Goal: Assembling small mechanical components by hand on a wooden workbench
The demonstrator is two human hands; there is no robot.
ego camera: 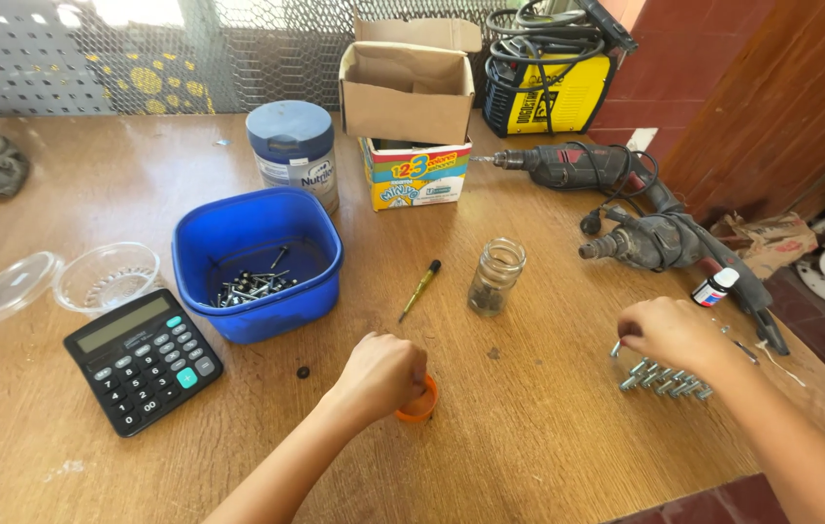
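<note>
Left hand [383,372] is curling over an orange cup [420,403] at lower centre, steadying it, grip closed on its rim | right hand [670,333] at right is pinching one bolt from a row of bolts [667,380], lined up for picking | blue tub [257,262] of screws is sitting upper left of the cup.

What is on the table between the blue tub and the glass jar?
A small screwdriver with a yellow shaft lies between the blue tub and the glass jar, seen in the head view.
</note>
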